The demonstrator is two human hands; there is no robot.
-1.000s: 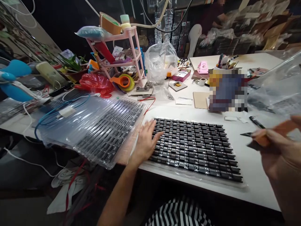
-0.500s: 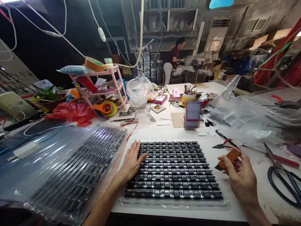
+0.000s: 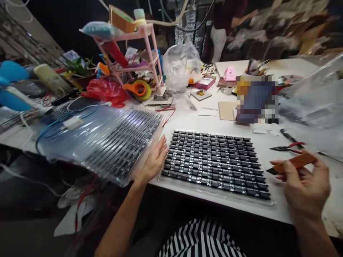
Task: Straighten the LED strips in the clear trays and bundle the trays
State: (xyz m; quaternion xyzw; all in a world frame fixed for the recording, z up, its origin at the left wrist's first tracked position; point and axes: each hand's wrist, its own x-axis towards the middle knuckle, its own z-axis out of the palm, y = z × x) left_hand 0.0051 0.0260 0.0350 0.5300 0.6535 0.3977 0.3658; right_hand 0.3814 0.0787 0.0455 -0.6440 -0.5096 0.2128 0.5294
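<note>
A clear plastic tray (image 3: 214,189) holds several rows of small black circuit boards (image 3: 214,162) on the white table. At the tray's left edge rests my left hand (image 3: 154,160), its fingers stretched out with nothing held. My right hand (image 3: 305,182), to the right of the tray, grips an orange-brown block with a dark tip (image 3: 297,162) between thumb and fingers. Left of my left hand lies a stack of plastic-covered trays (image 3: 118,142).
Red-handled pliers (image 3: 286,147) lie beyond my right hand. Clear plastic bags (image 3: 313,103) fill the right side. A pink rack (image 3: 128,35) and a red bag (image 3: 105,92) stand at the back left. A person (image 3: 223,25) is in the background.
The view has tilted down and turned left. My left hand has slid off the boards to the tray's left edge. My right hand still holds the block, now turned flatter.
</note>
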